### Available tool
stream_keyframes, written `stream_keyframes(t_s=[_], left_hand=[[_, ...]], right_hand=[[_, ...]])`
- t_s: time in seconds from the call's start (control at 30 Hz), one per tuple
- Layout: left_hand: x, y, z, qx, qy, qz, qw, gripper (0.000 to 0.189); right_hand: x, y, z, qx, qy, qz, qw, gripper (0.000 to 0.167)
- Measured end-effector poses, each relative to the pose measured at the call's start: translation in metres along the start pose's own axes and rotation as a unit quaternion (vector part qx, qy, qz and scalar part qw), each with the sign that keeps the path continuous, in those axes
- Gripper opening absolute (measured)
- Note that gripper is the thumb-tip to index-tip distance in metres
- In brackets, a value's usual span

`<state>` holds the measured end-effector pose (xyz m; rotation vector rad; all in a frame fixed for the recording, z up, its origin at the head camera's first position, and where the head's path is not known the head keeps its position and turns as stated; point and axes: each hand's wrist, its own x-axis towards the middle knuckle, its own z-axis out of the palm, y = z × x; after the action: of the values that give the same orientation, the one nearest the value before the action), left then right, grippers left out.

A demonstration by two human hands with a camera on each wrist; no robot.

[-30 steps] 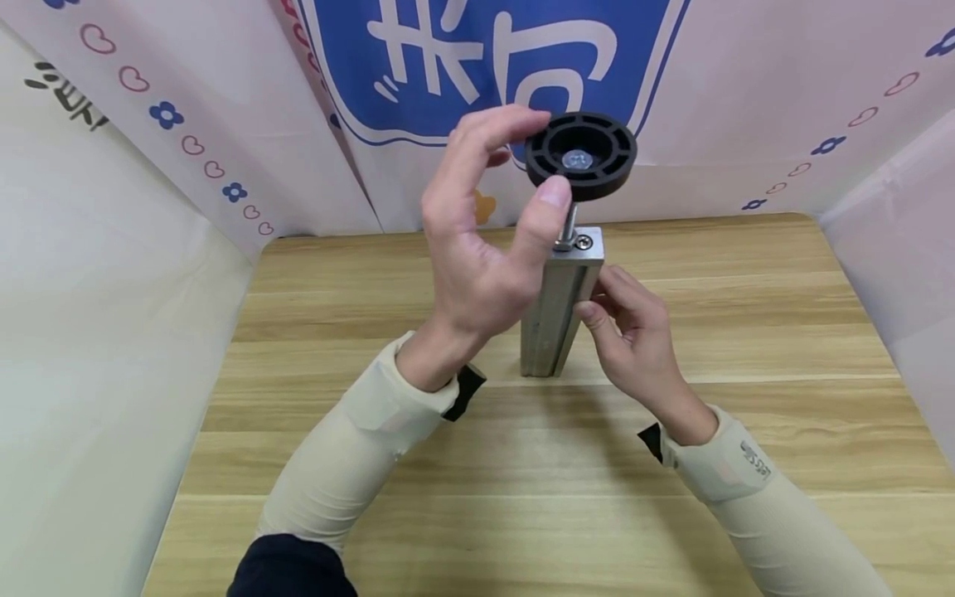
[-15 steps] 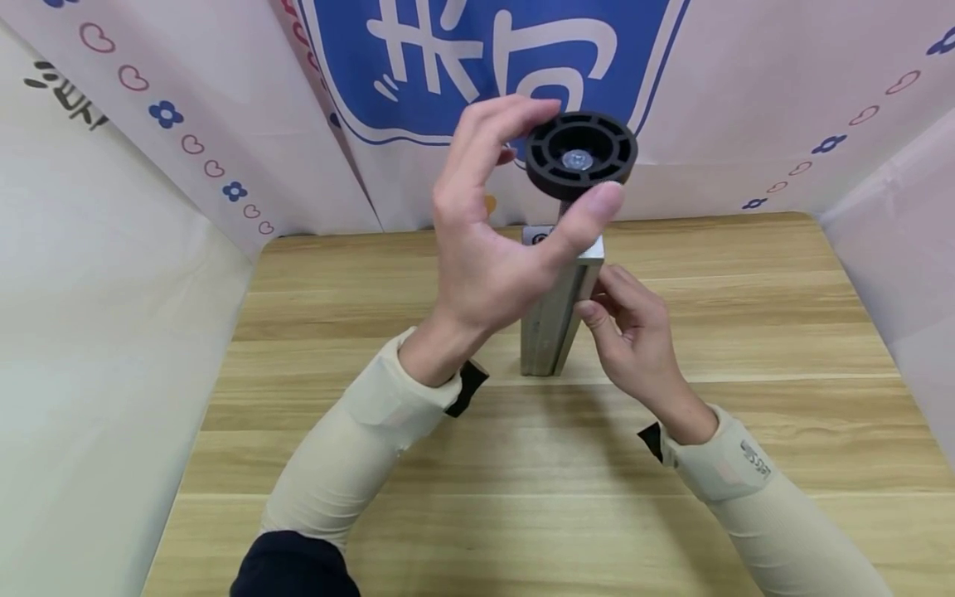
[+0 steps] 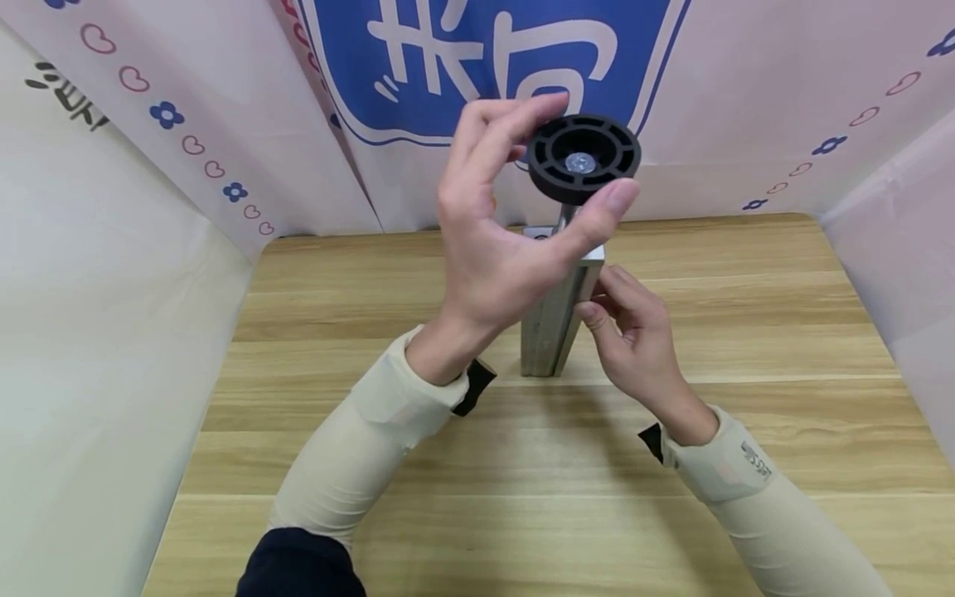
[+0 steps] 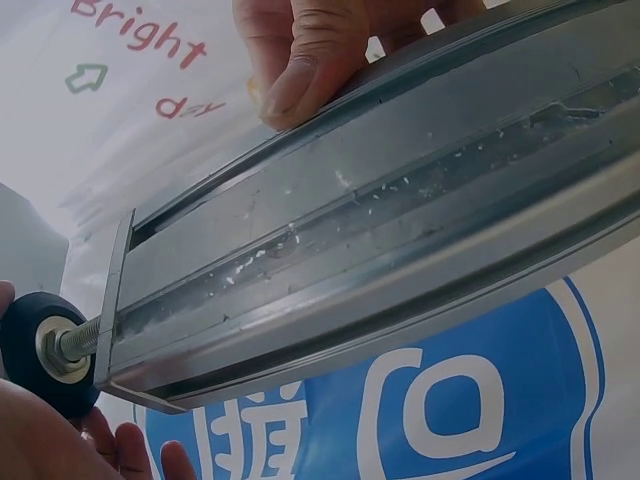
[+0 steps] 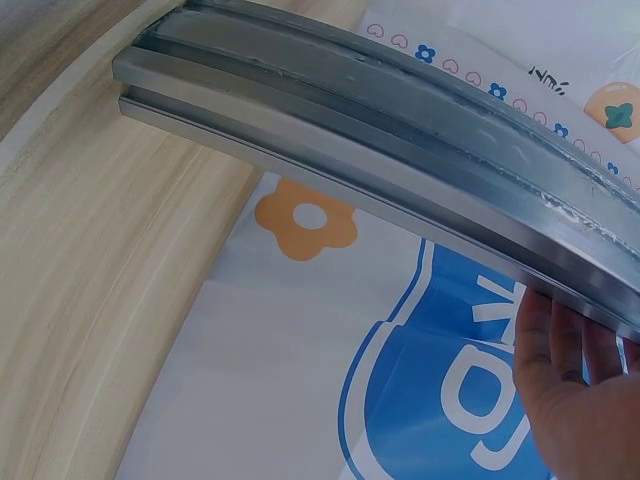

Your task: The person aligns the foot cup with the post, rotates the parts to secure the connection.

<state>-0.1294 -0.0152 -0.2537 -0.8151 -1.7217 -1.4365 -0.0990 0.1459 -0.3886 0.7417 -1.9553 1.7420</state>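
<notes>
An aluminium profile [image 3: 548, 323] stands upright on the table, its lower end on the wood. From its top end plate [image 4: 112, 300] sticks out a threaded bolt [image 4: 82, 340] bearing a round black levelling foot [image 3: 584, 157]. In the head view, my left hand [image 3: 496, 232] curls round the foot's rim, thumb at the near right edge, index finger at the far left. With thumb and bent fingers, my right hand [image 3: 634, 332] grips the right side of the profile below its top. The left wrist view shows the foot [image 4: 30, 345] a short bolt length away from the plate.
The wood-grain table [image 3: 522, 497] ends just behind the profile. A white printed sheet with a blue sign [image 3: 477, 66] hangs behind it, and pale walls [image 3: 97, 332] flank both sides. Each wrist wears a pale cuff with a black piece.
My left thumb has swept rightward along the foot's near edge, and the fingers have shifted right at the far side. The right hand and the profile have stayed in place.
</notes>
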Motion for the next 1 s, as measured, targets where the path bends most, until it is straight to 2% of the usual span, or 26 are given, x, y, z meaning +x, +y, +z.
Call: stream_keyframes(t_s=[0.2,0.47,0.73,1.0], left_hand=[[-0.0002,-0.001,-0.0007,-0.002,0.006,0.011,0.9999,0.059],[-0.0031,-0.0009,-0.0031,-0.014,0.012,-0.009,0.9998,0.058],[-0.0043,-0.0013,-0.0031,-0.031,0.019,-0.006,0.9993,0.053],[-0.0049,-0.0001,-0.004,-0.048,0.013,-0.01,0.9987,0.046]], right_hand=[[-0.0003,-0.0003,0.0005,0.003,0.001,0.002,1.0,0.056],[-0.0001,-0.0013,0.0005,-0.003,0.0,0.009,1.0,0.056],[-0.0001,-0.0018,0.0003,0.009,0.002,0.002,1.0,0.05],[0.0002,-0.0025,0.0002,0.001,0.003,0.014,0.9999,0.05]])
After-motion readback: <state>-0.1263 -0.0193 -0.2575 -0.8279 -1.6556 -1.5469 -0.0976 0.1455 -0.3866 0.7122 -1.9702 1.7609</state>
